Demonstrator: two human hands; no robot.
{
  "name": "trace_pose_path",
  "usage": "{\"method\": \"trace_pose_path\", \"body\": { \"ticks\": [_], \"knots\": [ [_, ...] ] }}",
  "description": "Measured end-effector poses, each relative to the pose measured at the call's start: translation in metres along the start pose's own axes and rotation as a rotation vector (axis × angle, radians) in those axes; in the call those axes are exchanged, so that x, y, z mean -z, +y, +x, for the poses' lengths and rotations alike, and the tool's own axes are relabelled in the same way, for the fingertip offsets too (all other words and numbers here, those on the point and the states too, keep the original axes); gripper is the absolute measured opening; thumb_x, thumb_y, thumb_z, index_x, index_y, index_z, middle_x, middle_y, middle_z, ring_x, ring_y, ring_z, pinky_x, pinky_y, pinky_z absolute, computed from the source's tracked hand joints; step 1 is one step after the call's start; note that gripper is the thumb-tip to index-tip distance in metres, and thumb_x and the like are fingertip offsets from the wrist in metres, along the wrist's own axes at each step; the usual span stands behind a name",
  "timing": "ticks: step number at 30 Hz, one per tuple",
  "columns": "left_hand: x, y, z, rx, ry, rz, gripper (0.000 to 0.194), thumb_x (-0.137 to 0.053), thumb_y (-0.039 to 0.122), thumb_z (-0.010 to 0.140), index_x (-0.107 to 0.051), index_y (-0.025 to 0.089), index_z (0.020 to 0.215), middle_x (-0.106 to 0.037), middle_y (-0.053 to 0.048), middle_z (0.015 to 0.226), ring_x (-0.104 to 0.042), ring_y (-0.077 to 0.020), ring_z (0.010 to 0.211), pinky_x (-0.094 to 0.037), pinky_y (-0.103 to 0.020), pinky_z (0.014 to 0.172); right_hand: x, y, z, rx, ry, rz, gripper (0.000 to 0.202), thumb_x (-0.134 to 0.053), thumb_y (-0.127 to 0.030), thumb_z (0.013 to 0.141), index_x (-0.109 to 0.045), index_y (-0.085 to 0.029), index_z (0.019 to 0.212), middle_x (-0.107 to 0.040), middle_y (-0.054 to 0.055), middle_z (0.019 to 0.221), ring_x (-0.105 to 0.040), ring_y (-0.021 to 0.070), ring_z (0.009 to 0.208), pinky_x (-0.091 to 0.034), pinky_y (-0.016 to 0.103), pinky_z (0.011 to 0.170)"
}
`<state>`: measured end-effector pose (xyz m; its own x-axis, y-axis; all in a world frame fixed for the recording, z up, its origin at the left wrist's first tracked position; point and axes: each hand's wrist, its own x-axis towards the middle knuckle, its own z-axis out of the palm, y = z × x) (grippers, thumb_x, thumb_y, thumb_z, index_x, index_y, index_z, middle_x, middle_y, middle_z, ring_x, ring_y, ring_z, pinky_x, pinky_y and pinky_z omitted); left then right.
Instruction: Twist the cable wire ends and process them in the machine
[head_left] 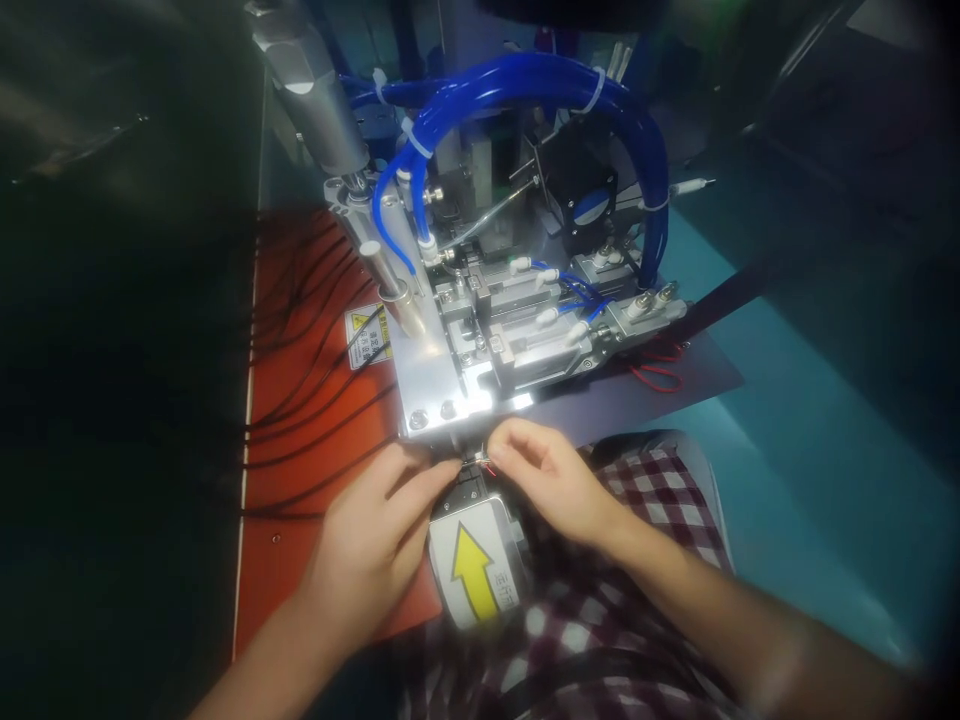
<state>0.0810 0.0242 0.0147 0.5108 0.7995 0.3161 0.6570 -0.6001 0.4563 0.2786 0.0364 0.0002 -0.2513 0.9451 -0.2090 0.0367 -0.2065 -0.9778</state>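
My left hand (375,530) reaches in from the lower left, its thumb and forefinger pinched together just below the machine's front edge. Opposite it, my right hand (551,482) is closed in a pinch, with thin red and white wires (486,463) at its fingertips. The fingertips of both hands nearly meet over a small dark metal fixture (472,488). What the left fingers hold is too small to make out. Right above the hands is the bench machine's metal plate (435,385). Below them sits a white cover with a yellow arrow (474,570).
Thick blue air hoses (536,80) arch over the machine's metal slides (536,335). A metal cylinder (319,110) rises at the upper left. Black cables (300,400) cross the orange-red base (281,570) on the left. Red wires (660,375) loop at the right.
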Motion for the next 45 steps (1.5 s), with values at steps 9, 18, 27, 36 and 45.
{"method": "trace_pose_path", "body": {
  "ticks": [9, 18, 27, 36, 45],
  "knots": [
    [-0.004, -0.007, -0.004, -0.02, -0.019, -0.026, 0.037, -0.044, 0.006, 0.088, -0.06, 0.022, 0.116, -0.052, -0.005, 0.096, -0.055, -0.0142, 0.083, -0.046, -0.021, 0.067, -0.005, 0.004, 0.0, -0.021, 0.059, 0.071, 0.022, -0.052, -0.029, 0.086, -0.05, -0.02, 0.067, -0.047, -0.002, 0.065, -0.045, 0.013, 0.062, -0.04, 0.026, 0.058],
    [-0.005, -0.008, -0.012, 0.048, -0.066, 0.079, 0.035, -0.036, 0.019, 0.094, -0.061, 0.027, 0.117, -0.056, -0.004, 0.091, -0.056, -0.0146, 0.078, -0.047, -0.021, 0.062, -0.002, 0.006, 0.003, -0.023, 0.046, 0.054, 0.019, -0.052, -0.025, 0.086, -0.052, -0.017, 0.069, -0.049, -0.002, 0.065, -0.045, 0.0126, 0.062, -0.04, 0.026, 0.058],
    [0.004, -0.009, -0.009, -0.107, -0.184, 0.305, 0.036, -0.033, 0.013, 0.095, -0.057, 0.02, 0.121, -0.055, -0.005, 0.086, -0.055, -0.0136, 0.072, -0.046, -0.02, 0.058, -0.003, 0.01, 0.004, -0.039, 0.058, 0.072, 0.019, -0.053, -0.025, 0.085, -0.051, -0.017, 0.068, -0.045, -0.003, 0.062, -0.041, 0.0116, 0.059, -0.037, 0.025, 0.054],
    [0.003, -0.013, -0.004, -0.275, -0.156, 0.347, 0.037, -0.034, 0.007, 0.092, -0.057, 0.01, 0.121, -0.054, -0.007, 0.081, -0.053, -0.0151, 0.067, -0.042, -0.025, 0.056, -0.005, 0.012, 0.004, -0.036, 0.069, 0.099, 0.018, -0.052, -0.025, 0.085, -0.051, -0.018, 0.069, -0.044, -0.004, 0.061, -0.04, 0.0111, 0.057, -0.035, 0.024, 0.051],
    [0.001, -0.021, -0.014, -0.291, -0.206, 0.328, 0.041, -0.035, 0.013, 0.094, -0.049, 0.009, 0.133, -0.057, -0.01, 0.089, -0.054, -0.0167, 0.074, -0.044, -0.028, 0.062, -0.006, 0.014, 0.003, 0.004, 0.074, 0.068, 0.018, -0.051, -0.021, 0.087, -0.049, -0.018, 0.069, -0.044, -0.004, 0.062, -0.04, 0.0106, 0.057, -0.035, 0.023, 0.051]
  ]
}}
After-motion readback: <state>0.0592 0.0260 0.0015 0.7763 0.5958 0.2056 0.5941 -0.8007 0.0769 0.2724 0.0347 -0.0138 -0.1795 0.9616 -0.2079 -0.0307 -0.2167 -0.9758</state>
